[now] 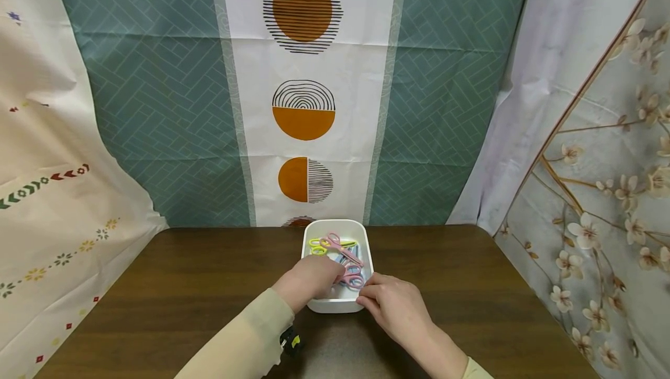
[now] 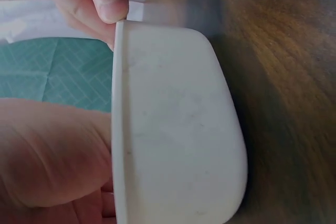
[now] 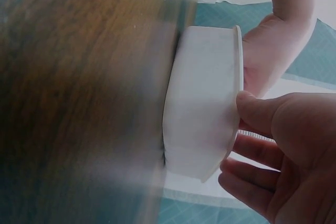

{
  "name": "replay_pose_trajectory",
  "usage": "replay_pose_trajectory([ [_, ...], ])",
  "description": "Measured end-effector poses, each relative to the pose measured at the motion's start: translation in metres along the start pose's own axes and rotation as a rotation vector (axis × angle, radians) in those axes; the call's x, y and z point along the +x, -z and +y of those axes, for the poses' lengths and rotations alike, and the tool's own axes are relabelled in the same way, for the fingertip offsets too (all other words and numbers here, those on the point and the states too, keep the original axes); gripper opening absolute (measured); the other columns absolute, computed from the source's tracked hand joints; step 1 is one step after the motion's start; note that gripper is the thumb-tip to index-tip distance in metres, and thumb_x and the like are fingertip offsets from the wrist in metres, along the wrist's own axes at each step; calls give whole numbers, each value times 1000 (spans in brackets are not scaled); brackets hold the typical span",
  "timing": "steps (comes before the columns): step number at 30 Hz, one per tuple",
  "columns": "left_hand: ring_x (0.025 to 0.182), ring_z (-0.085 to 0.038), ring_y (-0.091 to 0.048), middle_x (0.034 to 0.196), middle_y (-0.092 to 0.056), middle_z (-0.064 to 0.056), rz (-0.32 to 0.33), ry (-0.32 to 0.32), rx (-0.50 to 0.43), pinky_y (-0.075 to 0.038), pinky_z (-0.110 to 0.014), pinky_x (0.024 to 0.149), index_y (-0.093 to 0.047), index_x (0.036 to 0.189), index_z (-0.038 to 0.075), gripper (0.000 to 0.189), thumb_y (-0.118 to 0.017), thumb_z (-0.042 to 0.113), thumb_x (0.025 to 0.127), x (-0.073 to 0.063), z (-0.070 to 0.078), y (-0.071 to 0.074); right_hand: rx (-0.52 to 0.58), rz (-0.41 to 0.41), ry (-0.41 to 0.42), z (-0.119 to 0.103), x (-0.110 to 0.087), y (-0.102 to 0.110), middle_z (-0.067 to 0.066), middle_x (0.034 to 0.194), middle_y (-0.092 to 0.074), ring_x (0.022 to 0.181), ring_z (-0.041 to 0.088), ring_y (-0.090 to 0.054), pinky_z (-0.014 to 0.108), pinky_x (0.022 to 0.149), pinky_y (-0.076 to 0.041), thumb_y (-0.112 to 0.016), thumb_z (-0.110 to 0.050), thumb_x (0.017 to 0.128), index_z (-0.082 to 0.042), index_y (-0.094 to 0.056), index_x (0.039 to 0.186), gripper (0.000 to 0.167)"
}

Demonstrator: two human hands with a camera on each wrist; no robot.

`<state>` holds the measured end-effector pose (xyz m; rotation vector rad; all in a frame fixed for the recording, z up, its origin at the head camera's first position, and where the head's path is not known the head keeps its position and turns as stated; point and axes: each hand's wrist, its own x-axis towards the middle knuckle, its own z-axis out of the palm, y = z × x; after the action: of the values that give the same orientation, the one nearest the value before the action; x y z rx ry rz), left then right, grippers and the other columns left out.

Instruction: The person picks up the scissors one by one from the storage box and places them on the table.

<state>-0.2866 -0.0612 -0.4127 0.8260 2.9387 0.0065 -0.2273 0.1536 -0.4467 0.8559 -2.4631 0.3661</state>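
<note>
A white plastic bin [image 1: 337, 307] stands on the table with several pairs of scissors inside. Pink scissors [image 1: 333, 242] lie across yellow-green scissors [image 1: 317, 249] toward the back, and another pink pair [image 1: 353, 281] shows its handles near the front, over light blue pieces. My left hand [image 1: 316, 279] reaches over the front left rim into the bin, its fingers down by the front pink handles. Its fingertips are hidden, so I cannot tell whether they hold anything. At the front right corner, my right hand [image 1: 391, 303] pinches the bin's rim, thumb [image 3: 252, 106] on the outer side.
The bin sits on a dark brown wooden table [image 1: 209, 286]. Behind the table hangs a green and white patterned curtain [image 1: 173, 106]. Pale printed cloths flank it, one floral [image 1: 586, 233] on the right and one cream [image 1: 57, 222] on the left.
</note>
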Motion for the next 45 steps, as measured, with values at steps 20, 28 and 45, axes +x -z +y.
replay_pose_trajectory([
  [20, 80, -22, -69, 104, -80, -1, 274, 58, -24, -60, -42, 79, -78, 121, 22, 28, -77, 5, 99, -14, -8, -1, 5, 11, -2, -2, 0, 1, -14, 91, -67, 78, 9, -64, 33, 64, -54, -91, -26, 92, -26, -82, 87, 11],
  [28, 81, -22, -70, 105, -80, -3, 370, 57, -95, -62, -42, 80, -77, 131, 18, 35, -81, 6, 98, -23, -11, 0, -12, 22, -3, -2, 0, 1, -14, 91, -68, 79, 9, -66, 33, 66, -56, -92, -25, 91, -25, -82, 86, 12],
  [45, 82, -21, -66, 102, -75, -3, 508, 106, -184, -62, -38, 79, -75, 129, 16, 34, -84, 6, 97, -49, -32, 5, -1, -5, -13, -2, 2, 2, -14, 92, -69, 82, 10, -68, 35, 68, -57, -91, -26, 93, -25, -84, 89, 8],
])
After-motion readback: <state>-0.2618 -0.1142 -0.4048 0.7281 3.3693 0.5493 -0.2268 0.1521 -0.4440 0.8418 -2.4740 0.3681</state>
